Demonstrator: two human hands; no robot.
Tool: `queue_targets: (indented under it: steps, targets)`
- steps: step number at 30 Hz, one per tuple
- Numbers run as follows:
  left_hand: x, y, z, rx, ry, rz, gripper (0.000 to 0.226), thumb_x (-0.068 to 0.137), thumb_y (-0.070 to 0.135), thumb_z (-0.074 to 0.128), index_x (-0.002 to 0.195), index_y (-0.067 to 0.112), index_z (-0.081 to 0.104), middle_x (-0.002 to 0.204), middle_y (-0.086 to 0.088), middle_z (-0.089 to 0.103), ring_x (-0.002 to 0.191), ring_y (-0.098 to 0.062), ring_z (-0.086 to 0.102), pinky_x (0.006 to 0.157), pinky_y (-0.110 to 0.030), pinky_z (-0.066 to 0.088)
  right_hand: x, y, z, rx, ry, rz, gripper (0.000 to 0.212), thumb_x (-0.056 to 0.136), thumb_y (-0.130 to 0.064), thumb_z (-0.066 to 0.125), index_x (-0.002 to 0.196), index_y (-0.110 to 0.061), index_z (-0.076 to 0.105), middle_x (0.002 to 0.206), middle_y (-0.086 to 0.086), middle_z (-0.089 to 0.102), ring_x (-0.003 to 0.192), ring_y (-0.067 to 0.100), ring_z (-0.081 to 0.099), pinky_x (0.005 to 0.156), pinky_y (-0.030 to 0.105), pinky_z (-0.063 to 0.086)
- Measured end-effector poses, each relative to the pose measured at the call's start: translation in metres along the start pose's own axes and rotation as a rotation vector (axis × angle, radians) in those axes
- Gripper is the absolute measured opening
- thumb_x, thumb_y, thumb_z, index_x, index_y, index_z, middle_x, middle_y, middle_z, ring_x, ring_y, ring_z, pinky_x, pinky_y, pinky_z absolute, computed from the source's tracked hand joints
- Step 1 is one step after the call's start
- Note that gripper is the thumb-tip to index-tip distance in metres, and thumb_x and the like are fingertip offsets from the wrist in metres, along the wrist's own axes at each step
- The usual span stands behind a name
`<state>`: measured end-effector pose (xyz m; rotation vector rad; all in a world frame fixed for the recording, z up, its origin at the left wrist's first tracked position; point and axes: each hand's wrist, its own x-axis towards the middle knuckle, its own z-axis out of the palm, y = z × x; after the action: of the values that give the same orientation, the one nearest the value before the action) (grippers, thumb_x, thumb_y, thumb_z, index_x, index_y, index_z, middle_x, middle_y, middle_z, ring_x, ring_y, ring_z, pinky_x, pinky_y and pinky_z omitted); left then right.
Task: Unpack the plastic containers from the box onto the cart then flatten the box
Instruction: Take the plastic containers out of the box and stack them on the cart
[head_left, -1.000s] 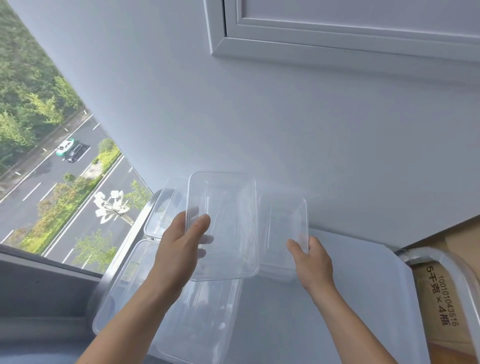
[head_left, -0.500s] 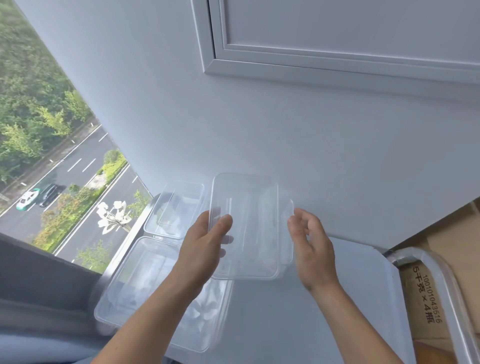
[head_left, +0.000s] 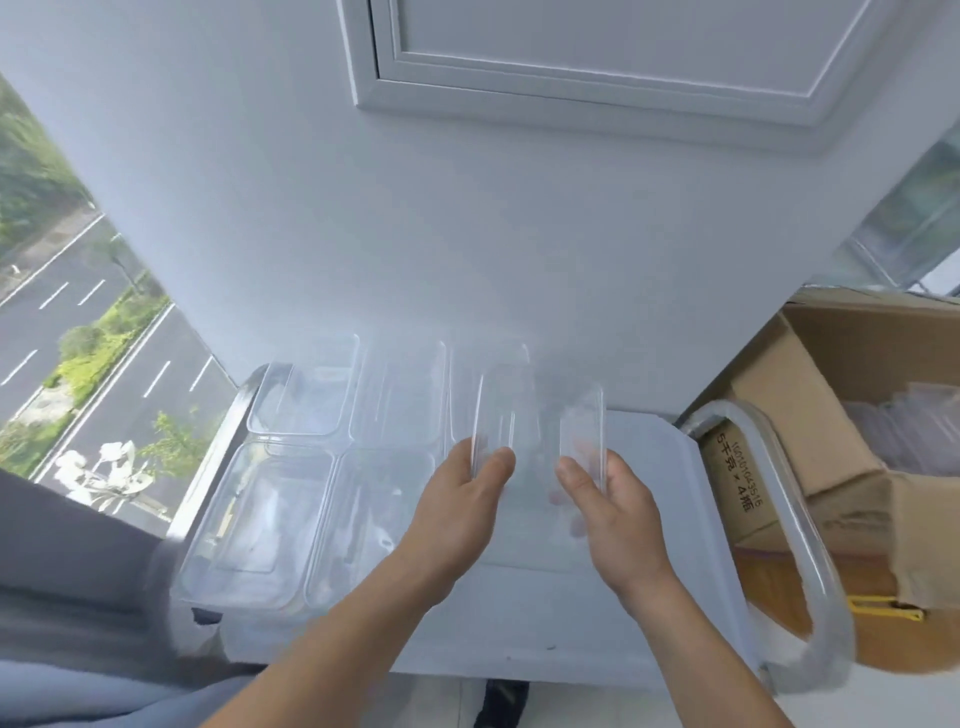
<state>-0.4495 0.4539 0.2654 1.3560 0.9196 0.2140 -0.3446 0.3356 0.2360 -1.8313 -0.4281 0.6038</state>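
Observation:
Both hands hold one clear plastic container (head_left: 540, 415) above the right half of the white cart top (head_left: 654, 519). My left hand (head_left: 462, 499) pinches its left rim with the thumb on top. My right hand (head_left: 605, 499) grips its right rim. Several other clear containers lie on the cart in two rows, among them a near-left one (head_left: 260, 519), a far-left one (head_left: 304, 395) and a far-middle one (head_left: 400, 395). The open cardboard box (head_left: 810, 415) stands to the right, with more clear containers (head_left: 909, 426) inside it.
A curved metal cart handle (head_left: 800, 530) runs between the cart top and the box. A white wall with a framed panel (head_left: 623, 62) rises directly behind the cart. A window (head_left: 78, 338) on the left looks down on a road. Grey fabric (head_left: 67, 597) lies at lower left.
The view has swung right and down, bringing the cardboard box into sight. Both hands have shifted right with the container, and my right hand has closed onto its right rim.

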Motion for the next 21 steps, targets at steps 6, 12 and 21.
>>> queue_targets:
  steps: [6, 12, 21]
  targets:
    - [-0.013, -0.050, 0.011, -0.004, -0.045, -0.109, 0.024, 0.095, 0.035, 0.048, 0.107, 0.018, 0.060, 0.110, -0.001, 0.062, 0.097, -0.017, 0.057, 0.095, -0.041, 0.049, -0.029, 0.037, 0.000, -0.035, 0.038, 0.130, 0.012, 0.094, -0.040, 0.061, 0.091, -0.029, 0.064, 0.093, -0.005, 0.071, 0.090, 0.017, 0.068, 0.084, 0.041, 0.054]
    - [-0.017, -0.099, 0.026, -0.034, -0.026, -0.271, 0.008, 0.100, 0.033, 0.045, 0.095, 0.035, 0.051, 0.102, 0.010, 0.057, 0.103, -0.017, 0.059, 0.090, -0.044, 0.055, -0.023, 0.084, 0.003, -0.091, -0.007, 0.234, 0.013, 0.094, -0.041, 0.062, 0.094, -0.028, 0.064, 0.093, -0.007, 0.071, 0.089, 0.016, 0.068, 0.087, 0.045, 0.054]
    - [0.002, -0.175, 0.033, -0.167, 0.193, -0.562, 0.022, 0.098, 0.040, 0.050, 0.099, 0.021, 0.061, 0.110, -0.004, 0.062, 0.100, -0.028, 0.064, 0.078, -0.036, 0.057, 0.006, 0.148, 0.031, -0.258, -0.187, 0.356, 0.037, 0.092, -0.043, 0.059, 0.084, -0.007, 0.054, 0.075, 0.000, 0.055, 0.067, 0.018, 0.050, 0.062, 0.032, 0.040]
